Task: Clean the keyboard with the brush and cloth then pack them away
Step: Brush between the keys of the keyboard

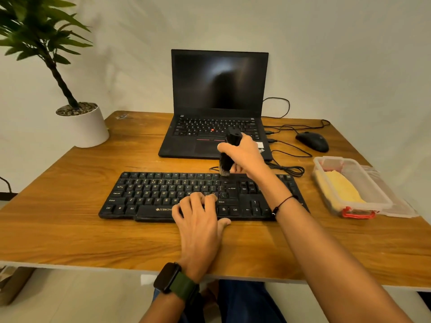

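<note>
A black keyboard (pixel 163 194) lies on the wooden desk (pixel 70 217) in front of me. My right hand (pixel 245 155) grips a black brush (pixel 229 150) held upright, its bristles touching the keyboard's top row right of centre. My left hand (pixel 198 220) rests flat on the keyboard's front edge near the space bar, fingers spread over the keys. A yellow cloth (pixel 342 190) lies inside a clear plastic box (pixel 377 194) at the right of the desk.
An open black laptop (pixel 217 101) stands behind the keyboard, with cables (pixel 289 169) trailing to its right. A black mouse (pixel 312 141) sits at the back right. A potted plant (pixel 81 122) stands at the back left corner. The box's lid (pixel 396 206) lies under it.
</note>
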